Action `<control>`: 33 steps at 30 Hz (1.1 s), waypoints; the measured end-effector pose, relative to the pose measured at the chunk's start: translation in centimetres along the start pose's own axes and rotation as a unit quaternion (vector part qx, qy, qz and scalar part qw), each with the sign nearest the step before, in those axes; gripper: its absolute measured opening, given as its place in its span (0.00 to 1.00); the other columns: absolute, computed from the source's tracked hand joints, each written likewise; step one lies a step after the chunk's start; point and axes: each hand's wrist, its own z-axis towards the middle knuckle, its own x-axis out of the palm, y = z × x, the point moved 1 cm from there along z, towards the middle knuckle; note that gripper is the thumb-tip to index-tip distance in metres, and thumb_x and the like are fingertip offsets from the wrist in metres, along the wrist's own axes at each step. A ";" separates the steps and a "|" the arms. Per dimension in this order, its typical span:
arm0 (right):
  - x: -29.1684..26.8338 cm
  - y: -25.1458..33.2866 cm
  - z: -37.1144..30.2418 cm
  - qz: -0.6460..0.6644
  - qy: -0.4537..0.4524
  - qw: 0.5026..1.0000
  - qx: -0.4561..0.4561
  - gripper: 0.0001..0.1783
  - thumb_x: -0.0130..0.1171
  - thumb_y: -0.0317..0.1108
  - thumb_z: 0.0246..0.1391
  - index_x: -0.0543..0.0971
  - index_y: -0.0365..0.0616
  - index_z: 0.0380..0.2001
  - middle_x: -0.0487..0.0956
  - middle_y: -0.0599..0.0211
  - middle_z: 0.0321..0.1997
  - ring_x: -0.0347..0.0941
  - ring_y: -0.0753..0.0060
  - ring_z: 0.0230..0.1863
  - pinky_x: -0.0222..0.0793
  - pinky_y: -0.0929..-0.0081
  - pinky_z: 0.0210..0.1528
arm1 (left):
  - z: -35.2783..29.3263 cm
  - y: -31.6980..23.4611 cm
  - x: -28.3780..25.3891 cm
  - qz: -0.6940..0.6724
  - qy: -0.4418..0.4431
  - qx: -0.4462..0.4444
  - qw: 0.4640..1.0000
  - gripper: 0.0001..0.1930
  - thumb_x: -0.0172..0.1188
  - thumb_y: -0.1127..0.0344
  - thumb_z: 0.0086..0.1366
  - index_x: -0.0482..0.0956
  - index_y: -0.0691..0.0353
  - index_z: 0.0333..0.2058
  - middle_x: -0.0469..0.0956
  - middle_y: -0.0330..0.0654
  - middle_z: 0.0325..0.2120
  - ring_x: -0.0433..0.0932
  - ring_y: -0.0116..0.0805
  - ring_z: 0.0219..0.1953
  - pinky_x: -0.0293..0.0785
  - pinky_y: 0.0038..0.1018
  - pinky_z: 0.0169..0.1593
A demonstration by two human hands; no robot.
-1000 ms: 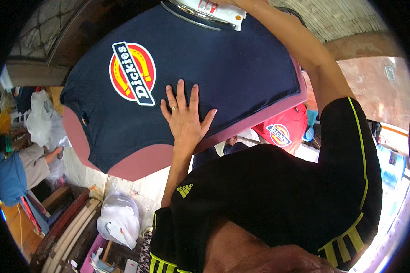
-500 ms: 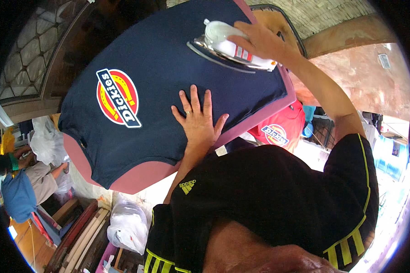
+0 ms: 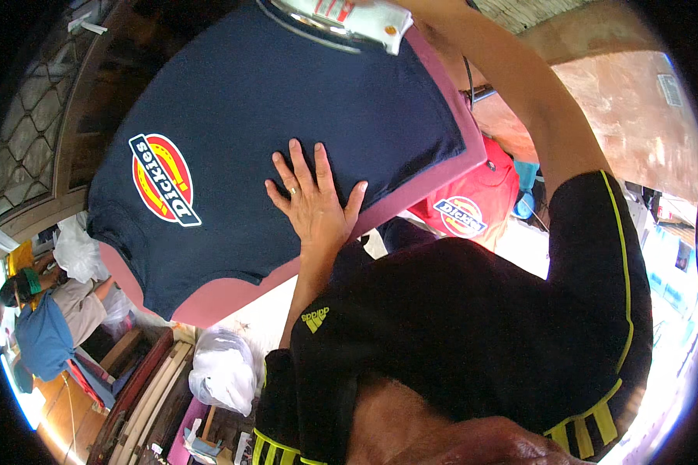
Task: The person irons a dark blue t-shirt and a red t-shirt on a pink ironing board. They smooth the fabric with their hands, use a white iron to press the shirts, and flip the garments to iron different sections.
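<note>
My left hand [image 3: 318,205] lies flat, fingers spread wide, on the navy T-shirt [image 3: 233,93], by the near edge of the pink ironing board [image 3: 229,293] that carries it. The clothes iron [image 3: 357,22] sits on the shirt towards the board's right edge; my right hand [image 3: 409,5] is mostly cut off there, so I cannot tell its grip. A red garment [image 3: 492,186] shows below the near right corner.

Iron [image 3: 364,22], board [image 3: 219,301] and printed shirts [image 3: 264,93] suggest a workshop.

Navy shirt [image 3: 240,159] on pink board [image 3: 213,301]
</note>
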 end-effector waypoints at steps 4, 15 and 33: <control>2.7 -1.2 -8.8 0.016 -0.022 0.995 -0.097 0.30 0.49 0.54 0.66 0.81 0.33 0.41 0.81 0.38 0.29 0.80 0.39 0.35 0.73 0.48 0.42 | 0.2 -0.9 0.8 0.003 -0.018 0.006 1.000 0.47 0.58 0.37 0.62 0.55 0.60 0.70 0.44 0.57 0.73 0.41 0.67 0.74 0.41 0.72 0.65; -1.4 -1.8 -19.1 -0.037 -0.054 0.995 -0.078 0.24 0.56 0.52 0.64 0.76 0.37 0.44 0.78 0.39 0.31 0.77 0.36 0.34 0.70 0.49 0.37 | 0.4 -1.4 0.6 0.009 -0.018 -0.004 1.000 0.47 0.61 0.37 0.60 0.57 0.60 0.69 0.48 0.57 0.72 0.44 0.67 0.73 0.43 0.71 0.64; 0.1 1.2 -5.9 0.026 0.082 0.996 0.016 0.36 0.47 0.58 0.65 0.79 0.26 0.42 0.81 0.35 0.35 0.81 0.38 0.34 0.76 0.50 0.43 | -6.1 3.9 0.1 0.118 -0.081 -0.181 0.973 0.45 0.50 0.32 0.66 0.57 0.61 0.70 0.49 0.58 0.72 0.45 0.66 0.73 0.45 0.66 0.67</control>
